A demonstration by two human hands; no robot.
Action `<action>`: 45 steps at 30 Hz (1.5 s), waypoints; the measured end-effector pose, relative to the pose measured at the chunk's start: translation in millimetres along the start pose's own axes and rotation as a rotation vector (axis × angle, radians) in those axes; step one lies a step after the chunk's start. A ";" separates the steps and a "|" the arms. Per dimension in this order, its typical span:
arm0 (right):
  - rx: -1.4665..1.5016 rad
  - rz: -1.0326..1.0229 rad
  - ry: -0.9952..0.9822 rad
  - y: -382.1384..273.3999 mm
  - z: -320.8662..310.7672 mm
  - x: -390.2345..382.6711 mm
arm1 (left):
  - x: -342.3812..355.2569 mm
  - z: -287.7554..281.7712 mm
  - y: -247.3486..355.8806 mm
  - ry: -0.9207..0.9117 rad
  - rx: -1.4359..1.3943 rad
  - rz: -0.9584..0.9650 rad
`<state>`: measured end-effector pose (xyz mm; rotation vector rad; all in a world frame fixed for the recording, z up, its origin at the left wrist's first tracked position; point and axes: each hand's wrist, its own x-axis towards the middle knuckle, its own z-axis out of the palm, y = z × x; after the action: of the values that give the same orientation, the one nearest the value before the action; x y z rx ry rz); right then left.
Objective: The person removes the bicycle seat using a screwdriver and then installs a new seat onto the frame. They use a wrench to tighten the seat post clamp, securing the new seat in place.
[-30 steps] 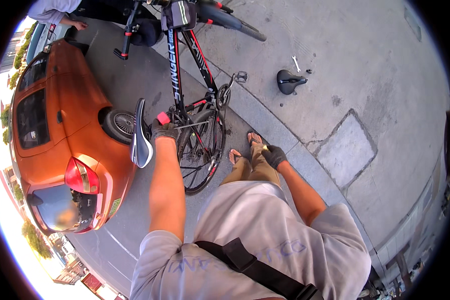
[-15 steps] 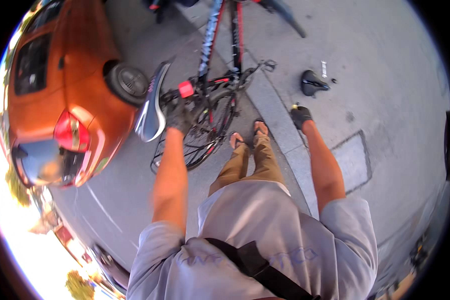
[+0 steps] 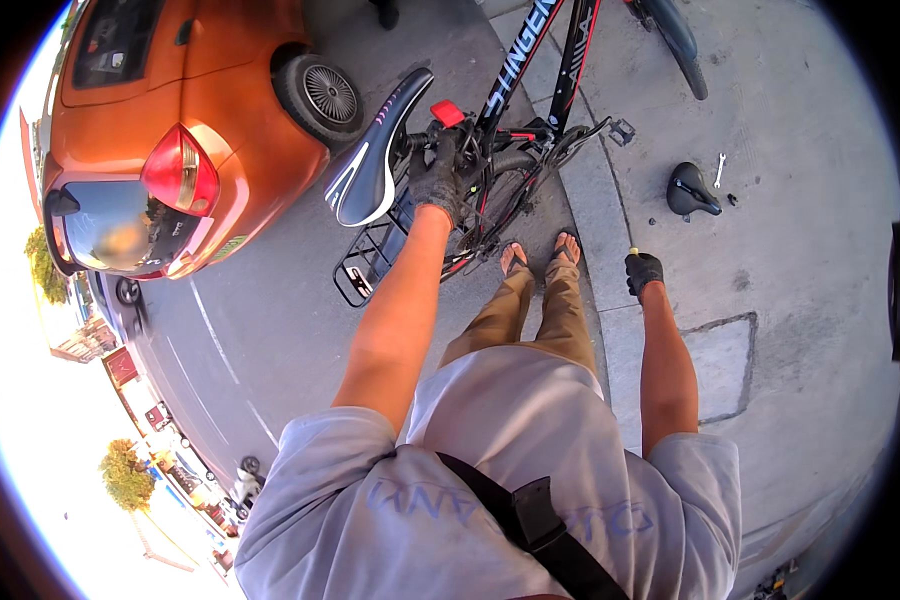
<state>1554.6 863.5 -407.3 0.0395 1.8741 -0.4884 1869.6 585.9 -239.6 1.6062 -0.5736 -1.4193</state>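
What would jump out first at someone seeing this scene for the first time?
Probably the bright orange car at upper left. Next comes the black-and-red bicycle at top centre, with the gloved left hand on it beside its saddle. On the pavement at right, a loose black saddle lies near a wrench, above the gloved right hand.

Two saddles (image 3: 688,190) — one bicycle (image 3: 516,75), one wrench (image 3: 720,170) — one orange car (image 3: 240,70)

Left hand (image 3: 436,180) hemmed in: white-edged saddle (image 3: 380,152) close on left, bicycle frame (image 3: 518,58) on far right side, orange car (image 3: 225,95) farther left. Right hand (image 3: 644,272): open passage rightward over pavement (image 3: 815,260); black saddle (image 3: 690,188), wrench (image 3: 719,170) obstruct far side.
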 end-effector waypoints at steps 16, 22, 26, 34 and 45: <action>-0.385 -0.582 0.253 -60.4 -24.1 -37.2 | -89.1 -3.6 -11.6 -0.361 -0.032 -0.565; -0.224 -0.817 -0.625 -31.6 67.9 -180.0 | -86.5 -23.6 -17.0 -0.626 -0.120 -0.551; 0.262 -0.399 -0.934 -22.4 115.6 -226.0 | -93.7 -55.6 17.3 -0.767 0.256 0.007; 0.021 -1.008 -0.806 -30.8 215.7 -255.5 | -105.4 -102.9 107.8 -0.746 0.299 0.118; 0.221 -0.763 -0.387 -130.8 233.6 -202.2 | 2.8 -62.5 212.4 -0.692 1.095 0.607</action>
<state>1802.0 704.5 -245.9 -0.6011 1.3982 -1.1326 1974.2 497.7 -65.5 1.3829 -2.3210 -1.1789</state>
